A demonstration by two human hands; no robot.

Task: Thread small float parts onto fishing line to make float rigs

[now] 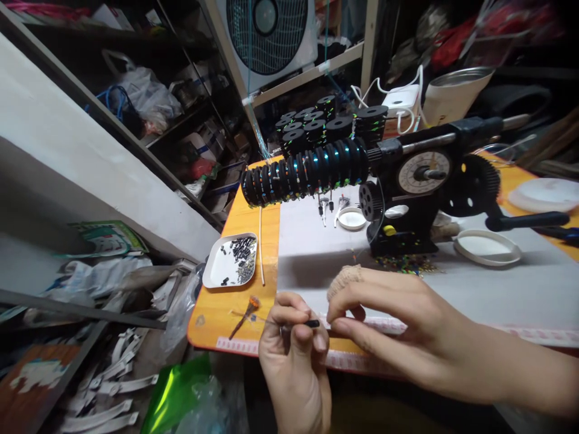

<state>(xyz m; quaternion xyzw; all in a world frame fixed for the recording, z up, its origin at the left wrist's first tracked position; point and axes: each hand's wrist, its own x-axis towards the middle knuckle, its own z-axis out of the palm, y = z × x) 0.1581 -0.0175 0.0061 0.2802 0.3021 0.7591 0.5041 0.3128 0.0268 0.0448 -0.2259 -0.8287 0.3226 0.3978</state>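
Note:
My left hand (296, 346) pinches a small black tube-like piece (312, 323) between thumb and fingers, over the table's front edge. A thin line seems to run out of that hand to the left. Just right of the piece is my right hand (398, 325), its thumb and forefinger brought together; what they hold, if anything, is too small to make out. Beige tape wraps one right finger. Behind my hands, a hand-cranked winding machine (407, 199) carries a row of black spools (307, 172) wound with line and small coloured beads.
A white tray (221, 262) of small black and metal parts sits on the orange table (266, 223), beside a small orange-tipped brush (246, 316). Loose beads (409, 263) lie under the machine near a white lid (486, 247). More spools (316, 123) and a fan (266, 30) stand behind.

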